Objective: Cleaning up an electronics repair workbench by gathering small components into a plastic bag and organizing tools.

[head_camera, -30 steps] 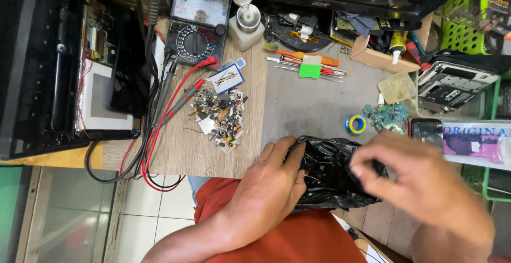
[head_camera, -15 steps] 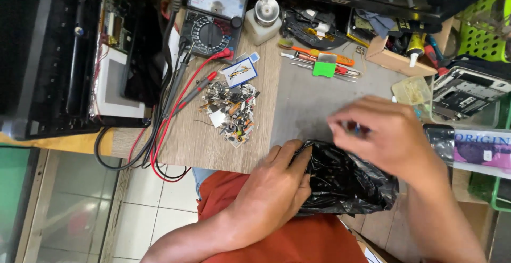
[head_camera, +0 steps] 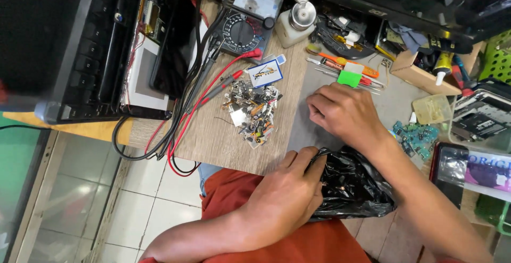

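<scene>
My left hand (head_camera: 282,199) grips the rim of a crumpled black plastic bag (head_camera: 354,191) that hangs at the table's front edge over my lap. My right hand (head_camera: 346,114) rests on the grey mat (head_camera: 298,130) just above the bag, with its fingers curled down and their tips on the mat. Nothing shows between those fingers. A pile of small loose electronic parts (head_camera: 253,111) lies a short way left of my right hand.
A multimeter (head_camera: 242,29) with red and black leads (head_camera: 199,100) stands at the back, and an opened black device (head_camera: 133,50) lies at the left. A small card (head_camera: 265,74), a pump bottle (head_camera: 298,18), hand tools (head_camera: 340,67), a cardboard box (head_camera: 420,76) and a green circuit board (head_camera: 418,135) crowd the table.
My right hand has left the bag's mouth and moved up and left onto the grey mat, toward the pile of parts. My left hand keeps its hold on the bag.
</scene>
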